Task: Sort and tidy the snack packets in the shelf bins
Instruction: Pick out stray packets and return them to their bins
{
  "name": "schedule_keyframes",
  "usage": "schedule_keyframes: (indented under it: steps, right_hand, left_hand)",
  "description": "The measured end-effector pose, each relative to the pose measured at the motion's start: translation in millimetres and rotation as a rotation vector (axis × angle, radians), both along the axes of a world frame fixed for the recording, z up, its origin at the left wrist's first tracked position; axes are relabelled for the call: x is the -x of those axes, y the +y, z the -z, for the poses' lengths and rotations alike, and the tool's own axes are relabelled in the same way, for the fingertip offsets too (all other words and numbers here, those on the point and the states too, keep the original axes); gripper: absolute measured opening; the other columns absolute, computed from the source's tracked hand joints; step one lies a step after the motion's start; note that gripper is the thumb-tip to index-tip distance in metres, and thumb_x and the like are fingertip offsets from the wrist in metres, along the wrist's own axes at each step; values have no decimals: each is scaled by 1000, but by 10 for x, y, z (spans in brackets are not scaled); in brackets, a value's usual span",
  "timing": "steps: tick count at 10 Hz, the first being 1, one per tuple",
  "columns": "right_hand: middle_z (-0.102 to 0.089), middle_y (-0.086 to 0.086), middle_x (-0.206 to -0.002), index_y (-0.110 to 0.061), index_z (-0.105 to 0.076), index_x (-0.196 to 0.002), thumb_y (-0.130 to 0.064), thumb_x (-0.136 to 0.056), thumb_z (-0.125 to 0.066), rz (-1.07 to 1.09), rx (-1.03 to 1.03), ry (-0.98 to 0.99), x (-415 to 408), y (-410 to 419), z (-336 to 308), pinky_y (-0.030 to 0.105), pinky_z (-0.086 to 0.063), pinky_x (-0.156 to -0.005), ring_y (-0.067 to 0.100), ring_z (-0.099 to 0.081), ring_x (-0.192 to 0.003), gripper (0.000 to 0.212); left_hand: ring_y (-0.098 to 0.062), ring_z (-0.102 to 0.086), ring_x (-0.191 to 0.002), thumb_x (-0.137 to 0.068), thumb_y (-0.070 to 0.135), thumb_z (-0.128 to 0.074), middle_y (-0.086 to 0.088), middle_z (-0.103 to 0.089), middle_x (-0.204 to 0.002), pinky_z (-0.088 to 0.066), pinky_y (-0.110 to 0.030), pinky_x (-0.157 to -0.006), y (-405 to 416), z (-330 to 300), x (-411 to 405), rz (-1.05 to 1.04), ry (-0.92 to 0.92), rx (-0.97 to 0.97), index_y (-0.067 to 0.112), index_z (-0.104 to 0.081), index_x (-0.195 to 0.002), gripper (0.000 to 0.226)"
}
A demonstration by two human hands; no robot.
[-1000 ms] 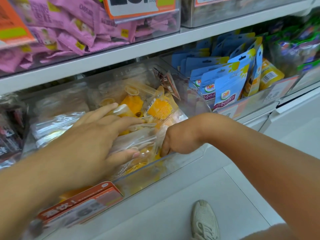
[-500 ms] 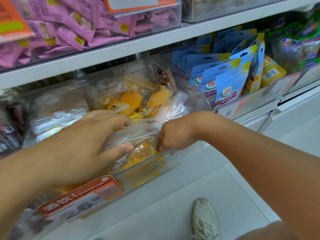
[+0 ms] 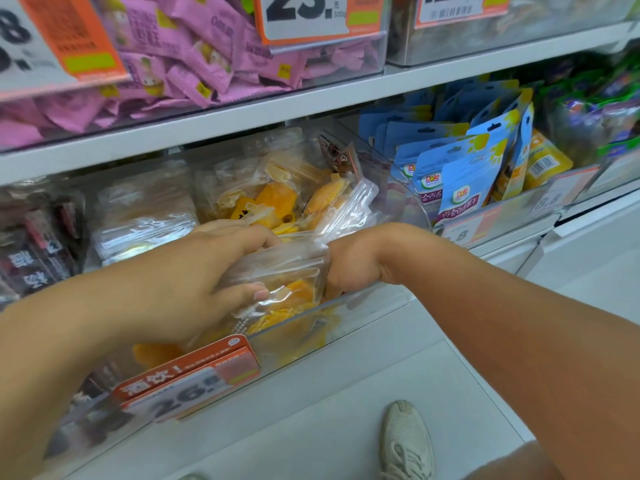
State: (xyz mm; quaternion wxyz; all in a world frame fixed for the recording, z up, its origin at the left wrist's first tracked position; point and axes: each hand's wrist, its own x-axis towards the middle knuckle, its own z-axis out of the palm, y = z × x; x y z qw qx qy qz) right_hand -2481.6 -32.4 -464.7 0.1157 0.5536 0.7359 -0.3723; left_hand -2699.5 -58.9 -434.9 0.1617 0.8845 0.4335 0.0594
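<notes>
— What's on the shelf (image 3: pixel 277 109)?
— A clear bin (image 3: pixel 353 306) of mango packets, blue pouches (image 3: pixel 464 181) beside it.
— The hands?
— Left hand (image 3: pixel 180 282) grips a clear packet (image 3: pixel 287 271) at the bin's front — right hand (image 3: pixel 349 265) touches its other edge, fingers hidden; cannot tell.

Clear glossy plastic bin (image 3: pixel 349 306); crinkly transparent film mango packets (image 3: pixel 277 271); matt pink wrappers (image 3: pixel 214 64); paper price tag (image 3: pixel 187 379).

head view | looks forward-down | close to shelf bins (image 3: pixel 346 306) | edges perhaps blurred
</notes>
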Motion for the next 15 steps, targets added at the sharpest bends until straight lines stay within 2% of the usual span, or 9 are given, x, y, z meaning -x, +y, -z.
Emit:
schedule_keyframes:
  steps: [2, 3, 5, 6, 7, 8, 10, 14, 15]
  right_hand:
    - [-67, 2, -91, -11, -70, -96, 1, -91, -63, 12, 8, 69, 70, 92, 241, 34, -60, -73, 18, -68, -82, 15]
    - [-69, 2, -92, -8, -71, -94, -3, -92, -63, 11, -9, 60, 117, 72, 212, 25, -53, -62, 16, -64, -75, 10]
    - [-65, 10, -115, -8, -67, -118, -10, -91, -66, -11, -159, -188, 173, 61, 235, 35, -56, -82, 24, -64, -87, 27]
    - [-66, 8, -114, -8, -65, -118, -16, -91, -66, 22, -259, -183, 163, 73, 260, 35, -57, -79, 24, -67, -91, 28]
    - [-63, 1, -94, -6, -65, -105, -17, -93, -65, -70, -81, -179, 131, 93, 213, 33, -53, -78, 22, -64, -89, 16]
    - [-58, 1, -89, -6, -66, -113, -19, -97, -61, -101, -70, -163, 120, 97, 145, 28, -45, -71, 21, -57, -93, 21]
    - [-62, 4, -105, -8, -65, -110, -18, -96, -62, -46, 10, -256, 131, 135, 205, 32, -51, -77, 21, -63, -90, 18]
    - [-63, 5, -103, -7, -68, -109, -9, -93, -62, -1, -182, -204, 112, 72, 190, 33, -53, -77, 23, -62, -90, 17]
    - [-60, 5, -93, -12, -62, -92, -9, -93, -63, -38, -145, -200, 149, 47, 151, 32, -53, -72, 20, -61, -77, 2]
  left_hand:
    - [4, -48, -119, -90, 44, -63, 31, -47, -124, -46, -34, -99, 52, -48, 114, 63, 52, 63, 54, -43, -123, 40]
    - [5, -46, -115, -89, 51, -58, 34, -46, -117, -46, -34, -97, 50, -23, 99, 65, 40, 33, 53, -42, -120, 35]
    - [2, -48, -114, -82, 74, -39, 34, -47, -114, -47, -36, -95, 43, -2, 96, 68, 34, 3, 54, -43, -116, 40]
    - [8, -46, -108, -88, 60, -49, 37, -44, -109, -43, -27, -87, 39, -3, 98, 51, 27, 9, 53, -42, -113, 27]
    - [8, -46, -105, -88, 52, -55, 37, -43, -106, -43, -27, -87, 39, -7, 106, 44, 29, 11, 56, -40, -111, 28]
    - [8, -46, -106, -81, 64, -47, 38, -42, -106, -43, -30, -89, 41, -8, 101, 41, 36, 14, 57, -38, -111, 32]
    - [5, -46, -106, -86, 55, -53, 32, -44, -109, -45, -33, -93, 45, -2, 107, 32, 48, 6, 53, -39, -114, 31]
    - [0, -48, -111, -89, 50, -60, 23, -48, -120, -45, -37, -98, 15, -18, 80, 11, 55, -1, 52, -39, -114, 33]
    - [-3, -48, -111, -90, 48, -61, 20, -49, -122, -45, -37, -99, 18, -23, 67, 5, 63, -2, 51, -39, -115, 34]
